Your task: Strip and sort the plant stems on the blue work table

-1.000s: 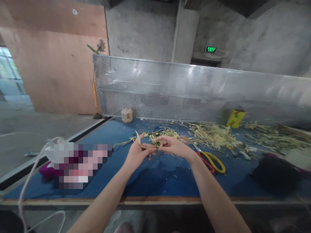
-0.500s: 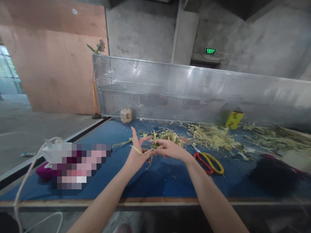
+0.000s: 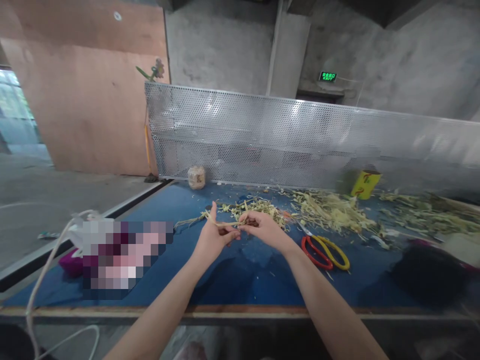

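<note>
Between my two hands runs a thin, pale dried plant strip [image 3: 226,224]. My left hand [image 3: 211,240] has its thumb raised and its fingers curled in, and the strip crosses it at the base of the thumb. My right hand [image 3: 265,230] pinches the strip's other end, its fingertips close to those of the left. Just behind the hands lies a small heap of dried plant strips [image 3: 273,212], partly hidden by the right hand. Scissors [image 3: 317,253] with one red and one yellow handle rest to the right of my right forearm.
The blue tabletop [image 3: 258,285] ends in front at a wooden edge. Looser plant fibres [image 3: 333,212] spread at the right, near a yellow container [image 3: 365,184]. A perforated metal panel [image 3: 243,135] stands along the back, with a wrapped pale lump [image 3: 196,178] before it. A blurred-out item lies left.
My left hand's fingers have curled in from a more spread pose. The right hand's fingers have drawn together on the strip. The view has shifted slightly.
</note>
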`<state>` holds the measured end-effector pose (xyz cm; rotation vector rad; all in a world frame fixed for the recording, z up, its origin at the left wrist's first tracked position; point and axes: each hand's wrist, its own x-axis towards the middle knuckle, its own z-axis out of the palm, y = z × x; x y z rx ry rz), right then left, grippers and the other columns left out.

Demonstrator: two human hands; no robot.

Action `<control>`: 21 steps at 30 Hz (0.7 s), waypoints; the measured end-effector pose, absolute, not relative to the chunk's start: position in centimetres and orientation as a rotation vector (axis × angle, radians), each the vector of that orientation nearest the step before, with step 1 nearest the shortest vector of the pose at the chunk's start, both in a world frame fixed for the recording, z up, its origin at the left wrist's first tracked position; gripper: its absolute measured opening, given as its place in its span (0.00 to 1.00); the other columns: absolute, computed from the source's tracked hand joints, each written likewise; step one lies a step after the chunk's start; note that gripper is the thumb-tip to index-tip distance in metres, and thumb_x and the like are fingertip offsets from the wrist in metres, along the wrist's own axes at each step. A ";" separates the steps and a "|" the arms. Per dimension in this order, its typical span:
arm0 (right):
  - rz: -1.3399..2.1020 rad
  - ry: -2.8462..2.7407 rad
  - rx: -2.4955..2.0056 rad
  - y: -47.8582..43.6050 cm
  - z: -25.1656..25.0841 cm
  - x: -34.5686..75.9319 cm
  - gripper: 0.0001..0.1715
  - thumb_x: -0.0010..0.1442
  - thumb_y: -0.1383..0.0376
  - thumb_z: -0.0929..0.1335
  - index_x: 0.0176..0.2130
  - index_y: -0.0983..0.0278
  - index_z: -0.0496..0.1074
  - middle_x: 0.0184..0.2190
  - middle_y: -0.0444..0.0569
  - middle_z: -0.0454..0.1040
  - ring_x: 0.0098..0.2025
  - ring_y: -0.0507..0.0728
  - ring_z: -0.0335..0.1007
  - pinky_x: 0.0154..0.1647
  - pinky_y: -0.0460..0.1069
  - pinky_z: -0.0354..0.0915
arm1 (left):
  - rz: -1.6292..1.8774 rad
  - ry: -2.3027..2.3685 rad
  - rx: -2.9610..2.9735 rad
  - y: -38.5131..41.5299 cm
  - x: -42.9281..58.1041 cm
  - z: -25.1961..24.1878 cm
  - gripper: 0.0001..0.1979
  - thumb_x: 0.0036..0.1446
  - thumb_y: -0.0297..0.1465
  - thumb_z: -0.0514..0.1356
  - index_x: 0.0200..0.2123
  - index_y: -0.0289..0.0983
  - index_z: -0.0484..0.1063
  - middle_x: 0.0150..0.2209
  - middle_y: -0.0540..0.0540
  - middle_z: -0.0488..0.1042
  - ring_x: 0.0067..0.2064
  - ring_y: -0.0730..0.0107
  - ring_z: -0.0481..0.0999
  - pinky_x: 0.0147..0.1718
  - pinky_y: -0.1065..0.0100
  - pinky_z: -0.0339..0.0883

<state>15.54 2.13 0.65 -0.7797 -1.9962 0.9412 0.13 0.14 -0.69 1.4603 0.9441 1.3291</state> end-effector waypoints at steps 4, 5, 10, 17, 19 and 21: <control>0.999 -1.957 -0.813 2.3 0.5 15.3 0.07 0.51 0.63 0.66 0.28 0.64 0.64 0.19 0.40 0.63 0.21 0.47 0.59 0.21 0.42 0.57 | 1.205 0.958 1.397 -0.1 0.2 -0.8 0.54 0.37 0.25 0.64 0.59 0.28 0.28 0.17 0.52 0.72 0.17 0.76 0.67 0.17 0.75 0.59; 1.025 -1.944 -0.832 2.4 0.4 15.3 0.08 0.50 0.62 0.66 0.28 0.64 0.64 0.19 0.39 0.61 0.20 0.46 0.58 0.19 0.41 0.56 | 1.185 0.952 1.386 -0.1 0.1 -0.8 0.53 0.37 0.26 0.64 0.59 0.28 0.29 0.17 0.52 0.72 0.16 0.76 0.66 0.17 0.75 0.58; 1.145 -1.842 -0.906 2.8 0.1 15.4 0.12 0.51 0.57 0.64 0.30 0.63 0.62 0.17 0.38 0.57 0.16 0.45 0.51 0.13 0.40 0.50 | 1.236 0.904 1.444 -0.1 0.0 -0.6 0.50 0.38 0.29 0.64 0.59 0.30 0.35 0.20 0.50 0.74 0.18 0.75 0.67 0.18 0.73 0.60; 1.080 -1.940 -0.902 2.2 0.6 15.7 0.13 0.52 0.56 0.64 0.31 0.64 0.64 0.17 0.39 0.59 0.18 0.45 0.53 0.15 0.40 0.51 | 1.475 0.950 1.490 -0.5 -0.3 0.3 0.41 0.44 0.32 0.61 0.58 0.32 0.43 0.22 0.50 0.72 0.19 0.76 0.66 0.21 0.73 0.62; 1.048 -1.955 -0.899 2.1 0.6 15.6 0.13 0.53 0.56 0.63 0.31 0.64 0.65 0.17 0.39 0.59 0.19 0.46 0.54 0.16 0.41 0.51 | 1.479 0.930 1.499 -0.5 -0.3 0.3 0.40 0.44 0.31 0.60 0.58 0.32 0.44 0.21 0.52 0.71 0.19 0.77 0.66 0.21 0.74 0.61; 1.017 -1.950 -0.888 2.3 0.4 15.6 0.14 0.54 0.55 0.62 0.30 0.64 0.65 0.18 0.40 0.59 0.19 0.46 0.53 0.16 0.41 0.50 | 1.477 0.905 1.519 -0.4 -0.4 0.2 0.39 0.44 0.31 0.60 0.57 0.32 0.45 0.20 0.53 0.70 0.20 0.77 0.66 0.21 0.74 0.60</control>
